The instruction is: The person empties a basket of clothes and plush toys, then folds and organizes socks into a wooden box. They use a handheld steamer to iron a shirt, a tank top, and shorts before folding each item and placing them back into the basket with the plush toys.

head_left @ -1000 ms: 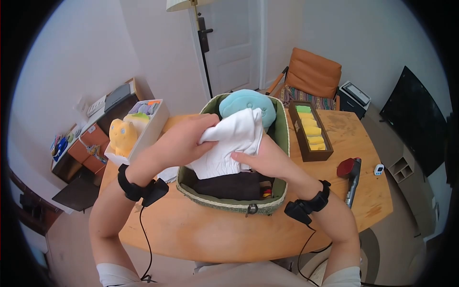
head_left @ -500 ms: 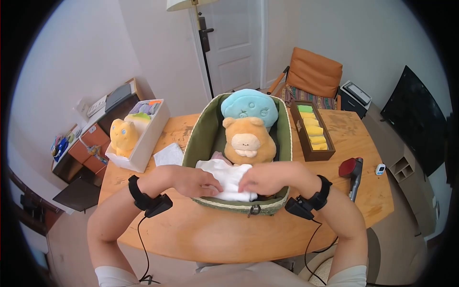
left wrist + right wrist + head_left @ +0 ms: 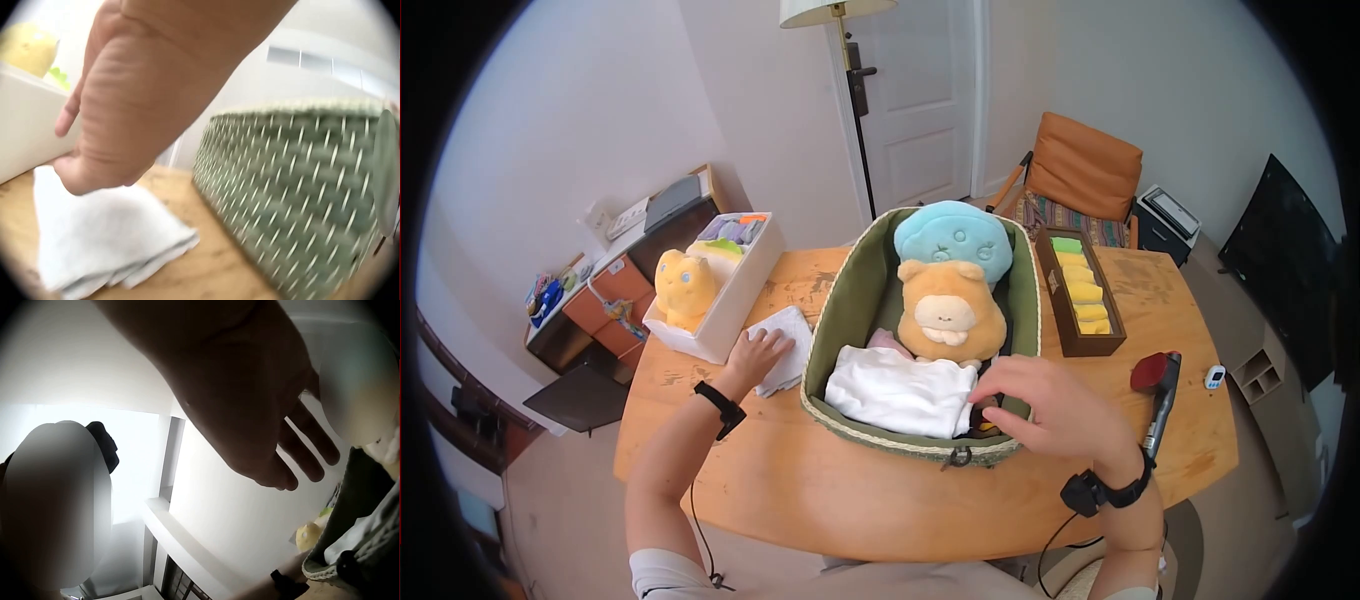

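Note:
My left hand (image 3: 756, 364) reaches over a folded white cloth (image 3: 796, 340) on the table, fingers spread out at its left edge. In the left wrist view the hand hangs close above that cloth (image 3: 112, 231), beside the woven green basket (image 3: 281, 181). My right hand (image 3: 1050, 408) hovers at the basket's near right corner, fingers loosely bent and holding nothing. Inside the basket (image 3: 850, 290), a white garment (image 3: 900, 392) lies spread at the near end. Behind it sit a tan bear plush (image 3: 950, 305) and a light blue plush (image 3: 955, 238).
To the left stands a white box (image 3: 745, 300) with a yellow plush (image 3: 685, 287). A brown wooden box (image 3: 1090, 346) of rolled yellow cloths is right of the basket. Near the right edge lie a red-headed handheld device (image 3: 1150, 373) and a small white gadget (image 3: 1215, 377).
Both hands laid the white garment down in the basket's near end and let it go. The left hand moved left to the cloth on the table; the right hand drew back rightward.

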{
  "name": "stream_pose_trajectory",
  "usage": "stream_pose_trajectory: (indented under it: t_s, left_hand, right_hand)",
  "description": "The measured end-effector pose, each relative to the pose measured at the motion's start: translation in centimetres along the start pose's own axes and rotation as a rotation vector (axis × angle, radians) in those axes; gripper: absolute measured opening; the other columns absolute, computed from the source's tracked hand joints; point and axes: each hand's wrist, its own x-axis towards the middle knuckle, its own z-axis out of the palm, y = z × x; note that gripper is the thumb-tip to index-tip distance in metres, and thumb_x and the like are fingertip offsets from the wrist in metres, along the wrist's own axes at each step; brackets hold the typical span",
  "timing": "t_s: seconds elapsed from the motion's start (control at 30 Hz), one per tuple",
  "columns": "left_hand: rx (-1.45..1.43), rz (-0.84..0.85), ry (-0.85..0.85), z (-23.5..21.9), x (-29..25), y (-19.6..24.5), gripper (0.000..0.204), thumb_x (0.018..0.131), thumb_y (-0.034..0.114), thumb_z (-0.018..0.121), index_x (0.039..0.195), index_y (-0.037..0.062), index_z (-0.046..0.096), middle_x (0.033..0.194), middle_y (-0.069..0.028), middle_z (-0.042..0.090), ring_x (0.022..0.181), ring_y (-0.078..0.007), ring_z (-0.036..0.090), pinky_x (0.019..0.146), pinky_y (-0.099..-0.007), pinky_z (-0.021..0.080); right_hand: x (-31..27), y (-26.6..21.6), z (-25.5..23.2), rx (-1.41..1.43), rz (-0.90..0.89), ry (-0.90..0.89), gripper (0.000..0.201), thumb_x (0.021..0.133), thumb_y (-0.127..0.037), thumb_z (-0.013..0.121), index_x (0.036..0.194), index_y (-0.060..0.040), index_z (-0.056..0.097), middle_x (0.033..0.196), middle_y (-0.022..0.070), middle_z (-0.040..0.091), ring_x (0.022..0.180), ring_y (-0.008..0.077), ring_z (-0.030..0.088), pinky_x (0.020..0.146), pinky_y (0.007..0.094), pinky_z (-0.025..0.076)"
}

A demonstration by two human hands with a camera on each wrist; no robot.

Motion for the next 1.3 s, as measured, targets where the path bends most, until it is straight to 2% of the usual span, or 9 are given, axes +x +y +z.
stream_pose_trajectory:
  t_s: [0.13,0.27,0.4,0.53,0.6,0.8,1.0,1.23,1.3]
  left_hand:
    - [0.069,0.155,0.25,2.0,0.5,-1.5,0.045,0.093,0.02,0.059,0.137,0.0253,0.051,0.145,-0.0012,0.048,0.129,-0.0184,0.052,0.096,-0.0504,0.048]
    - [-0.069,0.208,0.121,-0.5,0.1,-1.6,0.041,0.086,0.019,0.065,0.127,0.0222,0.063,0.14,-0.0018,0.056,0.131,-0.0194,0.053,0.094,-0.041,0.049]
    - [-0.558,-0.053,0.121,-1.1,-0.2,-0.5,0.042,0.075,0.024,0.075,0.115,0.0157,0.069,0.126,-0.0079,0.064,0.118,-0.0286,0.062,0.095,-0.0433,0.05]
    - [-0.905,-0.413,0.158,-8.0,-1.0,-2.5,0.043,0.081,0.022,0.07,0.121,0.0081,0.066,0.116,-0.0156,0.069,0.109,-0.0386,0.064,0.092,-0.0426,0.051]
    - [-1.076,-0.224,0.634,-9.6,-0.4,-3.5,0.043,0.084,0.015,0.067,0.126,0.0055,0.062,0.116,-0.0169,0.067,0.102,-0.0415,0.063,0.089,-0.0417,0.051]
    - [-0.726,-0.108,0.731,-26.1,-1.4,1.6,0.04,0.084,0.013,0.07,0.12,0.0031,0.054,0.111,-0.0154,0.062,0.098,-0.0404,0.064,0.087,-0.0444,0.051]
    - [-0.573,0.319,-0.234,-23.8,-0.1,12.1,0.062,0.098,0.055,0.056,0.135,0.0059,0.047,0.139,-0.0186,0.049,0.119,-0.0418,0.059,0.101,-0.0472,0.048]
    - [-0.666,0.465,-0.539,-28.6,3.6,10.2,0.081,0.103,0.065,0.031,0.155,0.003,0.027,0.153,-0.0207,0.035,0.137,-0.0408,0.045,0.112,-0.0493,0.039]
    - [-0.48,0.458,-0.543,-23.0,4.2,14.0,0.08,0.104,0.063,0.029,0.157,0.0044,0.023,0.155,-0.021,0.031,0.14,-0.044,0.038,0.114,-0.0532,0.034]
  right_hand:
    - [-2.4,0.6,2.8,-0.025,-0.004,0.172,0.017,0.086,-0.011,0.071,0.102,-0.0046,0.068,0.103,0.0113,0.067,0.1,0.0311,0.063,0.088,0.0408,0.05]
    - [-3.5,1.1,5.1,-0.046,-0.007,0.206,0.017,0.089,-0.016,0.071,0.103,-0.0079,0.067,0.104,0.007,0.064,0.102,0.0277,0.062,0.095,0.0446,0.047]
    - [-4.5,1.4,6.4,-0.167,0.019,0.208,0.027,0.089,-0.02,0.072,0.112,-0.0092,0.065,0.117,0.0088,0.061,0.117,0.0281,0.058,0.107,0.0491,0.042]
    - [-5.6,1.5,7.4,-0.241,0.111,0.156,0.044,0.09,-0.027,0.072,0.127,-0.0089,0.058,0.133,0.012,0.054,0.135,0.0304,0.047,0.12,0.0564,0.027]
    - [-5.8,1.7,7.8,-0.253,0.117,0.149,0.044,0.089,-0.028,0.073,0.126,-0.0079,0.059,0.133,0.0117,0.054,0.137,0.0308,0.044,0.12,0.0575,0.024]
    - [-5.5,2.0,8.2,-0.225,0.119,0.152,0.043,0.089,-0.027,0.073,0.124,-0.0072,0.06,0.133,0.0115,0.053,0.138,0.0315,0.043,0.121,0.0586,0.021]
    - [-5.7,1.9,8.0,-0.216,0.126,0.14,0.042,0.088,-0.025,0.073,0.124,-0.0075,0.06,0.133,0.0099,0.054,0.138,0.0301,0.043,0.121,0.0579,0.021]
    - [-5.9,2.1,8.4,-0.19,0.126,0.149,0.041,0.087,-0.022,0.074,0.123,-0.0082,0.061,0.133,0.0094,0.054,0.138,0.0296,0.043,0.121,0.0576,0.021]
    - [-5.8,2.4,8.5,-0.177,0.12,0.161,0.039,0.087,-0.021,0.073,0.122,-0.0095,0.061,0.134,0.0086,0.054,0.136,0.0316,0.044,0.12,0.0621,0.019]
